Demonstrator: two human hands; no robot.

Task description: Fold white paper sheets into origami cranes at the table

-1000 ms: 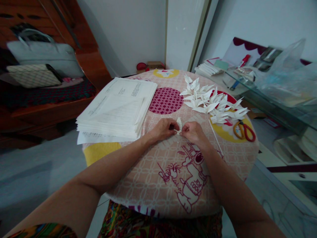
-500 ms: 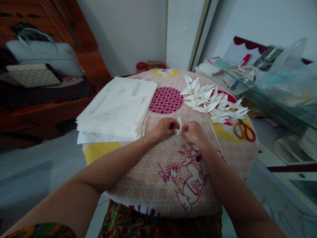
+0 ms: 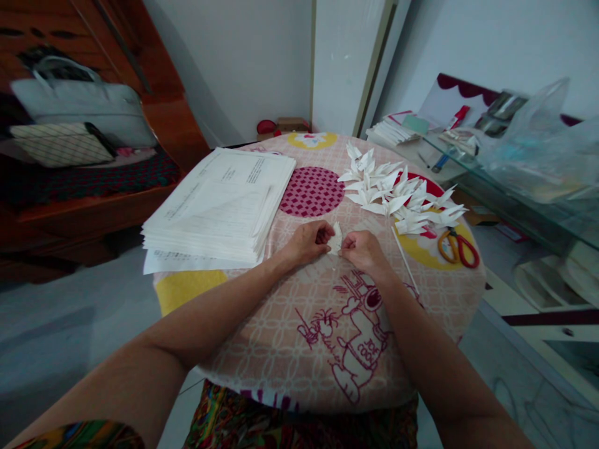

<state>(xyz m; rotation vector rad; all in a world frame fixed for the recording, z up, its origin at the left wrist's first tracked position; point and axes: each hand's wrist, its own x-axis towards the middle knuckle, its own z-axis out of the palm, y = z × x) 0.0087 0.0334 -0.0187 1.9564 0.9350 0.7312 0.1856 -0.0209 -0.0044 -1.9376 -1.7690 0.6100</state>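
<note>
Between my two hands is a small folded piece of white paper (image 3: 336,239), standing a little above the tablecloth. My left hand (image 3: 309,241) pinches it from the left with thumb and fingers. From the right, my right hand (image 3: 364,251) grips its lower edge with closed fingertips. Parts of the paper are hidden behind the fingers. Beyond my right hand lies a cluster of folded white paper pieces with pointed tips (image 3: 388,187). A thin white stick (image 3: 405,259) rests beside my right wrist.
A thick stack of printed paper (image 3: 210,206) lies at the table's left. Scissors with red and yellow handles (image 3: 458,248) sit near the right edge of the round table. A glass shelf (image 3: 528,202) with a plastic bag (image 3: 528,143) stands to the right.
The folded paper between my fingers has turned slightly and shows more of its face. Both hands stay in nearly the same place, and the view has shifted a little.
</note>
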